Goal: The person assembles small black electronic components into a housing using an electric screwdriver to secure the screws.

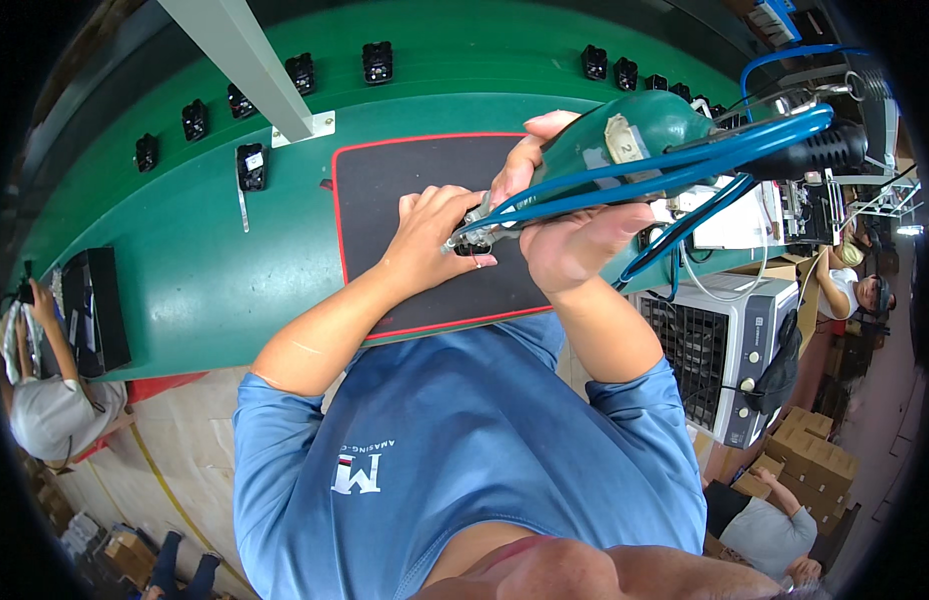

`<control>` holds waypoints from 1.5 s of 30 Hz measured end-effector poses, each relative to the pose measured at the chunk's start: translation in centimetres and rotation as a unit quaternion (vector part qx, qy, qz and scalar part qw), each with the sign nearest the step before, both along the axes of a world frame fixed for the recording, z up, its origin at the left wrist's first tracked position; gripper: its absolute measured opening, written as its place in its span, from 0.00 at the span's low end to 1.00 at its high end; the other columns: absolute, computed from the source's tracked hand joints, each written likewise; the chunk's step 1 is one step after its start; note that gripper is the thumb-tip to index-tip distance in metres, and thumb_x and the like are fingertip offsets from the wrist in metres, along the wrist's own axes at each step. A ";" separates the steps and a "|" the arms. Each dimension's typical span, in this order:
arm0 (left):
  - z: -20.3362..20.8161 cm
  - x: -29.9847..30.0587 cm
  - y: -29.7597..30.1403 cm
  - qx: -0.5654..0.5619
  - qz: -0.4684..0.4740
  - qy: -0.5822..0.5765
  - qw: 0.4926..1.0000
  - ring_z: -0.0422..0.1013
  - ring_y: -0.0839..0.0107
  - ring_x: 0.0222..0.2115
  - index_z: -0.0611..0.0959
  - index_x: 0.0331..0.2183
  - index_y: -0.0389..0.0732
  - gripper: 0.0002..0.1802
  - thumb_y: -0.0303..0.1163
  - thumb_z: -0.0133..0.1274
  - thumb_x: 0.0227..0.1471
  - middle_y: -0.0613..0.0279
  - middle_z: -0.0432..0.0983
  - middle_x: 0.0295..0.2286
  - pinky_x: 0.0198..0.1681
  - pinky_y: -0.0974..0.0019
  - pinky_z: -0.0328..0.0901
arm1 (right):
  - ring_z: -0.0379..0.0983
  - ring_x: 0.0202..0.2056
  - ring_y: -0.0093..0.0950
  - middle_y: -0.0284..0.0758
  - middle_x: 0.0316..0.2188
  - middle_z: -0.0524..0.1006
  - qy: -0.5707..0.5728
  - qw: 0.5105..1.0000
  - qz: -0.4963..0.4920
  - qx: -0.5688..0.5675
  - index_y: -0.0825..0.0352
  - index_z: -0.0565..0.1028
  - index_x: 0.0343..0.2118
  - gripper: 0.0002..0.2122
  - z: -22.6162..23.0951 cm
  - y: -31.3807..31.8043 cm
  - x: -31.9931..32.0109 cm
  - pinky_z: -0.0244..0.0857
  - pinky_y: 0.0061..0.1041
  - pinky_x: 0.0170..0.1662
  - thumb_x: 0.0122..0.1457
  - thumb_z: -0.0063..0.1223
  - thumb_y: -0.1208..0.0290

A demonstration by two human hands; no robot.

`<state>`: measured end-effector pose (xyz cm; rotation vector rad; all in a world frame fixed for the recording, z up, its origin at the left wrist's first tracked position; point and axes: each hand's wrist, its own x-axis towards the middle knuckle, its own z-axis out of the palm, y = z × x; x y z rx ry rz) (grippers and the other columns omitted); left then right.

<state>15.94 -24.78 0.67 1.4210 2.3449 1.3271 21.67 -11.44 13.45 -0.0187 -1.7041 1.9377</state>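
Gripping a smooth, rounded green tool (pixel 665 122), the right hand (pixel 573 246); left hand (pixel 428 232) pinching a small black part (pixel 473 249).

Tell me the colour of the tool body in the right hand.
The tool body is green, seen best in the head view.

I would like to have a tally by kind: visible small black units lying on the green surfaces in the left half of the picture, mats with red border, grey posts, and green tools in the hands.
Small black units: 6
Red-bordered mat: 1
Grey post: 1
Green tool: 1
Total: 9
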 end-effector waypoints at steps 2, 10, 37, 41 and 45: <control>0.3 0.0 0.0 0.000 0.003 -0.015 1.000 0.67 0.62 0.44 0.75 0.52 0.45 0.44 0.45 0.74 0.30 0.64 0.73 0.42 0.47 0.58 0.53 | 0.72 0.22 0.27 0.37 0.21 0.72 -0.006 1.000 -0.001 0.003 0.72 0.68 0.46 0.53 -0.2 -0.1 -0.1 0.69 0.25 0.27 0.42 0.31 0.15; -1.1 -0.7 -0.1 0.010 -0.012 -0.016 1.000 0.67 0.61 0.44 0.76 0.51 0.45 0.44 0.46 0.74 0.30 0.63 0.73 0.42 0.47 0.58 0.53 | 0.72 0.23 0.26 0.35 0.22 0.72 0.012 0.999 0.026 -0.040 0.69 0.69 0.44 0.51 -1.6 -0.4 -0.7 0.70 0.24 0.28 0.41 0.37 0.16; 1.3 -17.9 11.1 -0.211 0.182 0.105 0.955 0.55 0.53 0.62 0.60 0.63 0.40 0.51 0.39 0.67 0.41 0.50 0.58 0.59 0.61 0.46 0.50 | 0.71 0.24 0.23 0.38 0.33 0.71 0.037 0.990 -0.137 -0.010 0.75 0.67 0.49 0.46 -2.3 9.5 8.1 0.67 0.20 0.25 0.50 0.46 0.25; 3.4 -15.9 15.9 -0.142 0.071 0.160 0.974 0.52 0.51 0.63 0.60 0.64 0.42 0.52 0.42 0.67 0.40 0.50 0.57 0.60 0.62 0.44 0.49 | 0.72 0.29 0.25 0.45 0.45 0.73 0.060 0.992 -0.099 -0.041 0.76 0.67 0.49 0.44 -2.6 10.9 8.4 0.69 0.20 0.26 0.50 0.54 0.31; 1.3 -15.9 24.1 -0.149 0.028 0.156 0.976 0.53 0.53 0.62 0.61 0.64 0.43 0.53 0.44 0.69 0.40 0.52 0.57 0.60 0.62 0.44 0.49 | 0.72 0.31 0.24 0.44 0.47 0.72 0.060 0.994 -0.086 -0.022 0.74 0.67 0.50 0.43 -2.4 11.0 8.2 0.69 0.21 0.28 0.51 0.53 0.31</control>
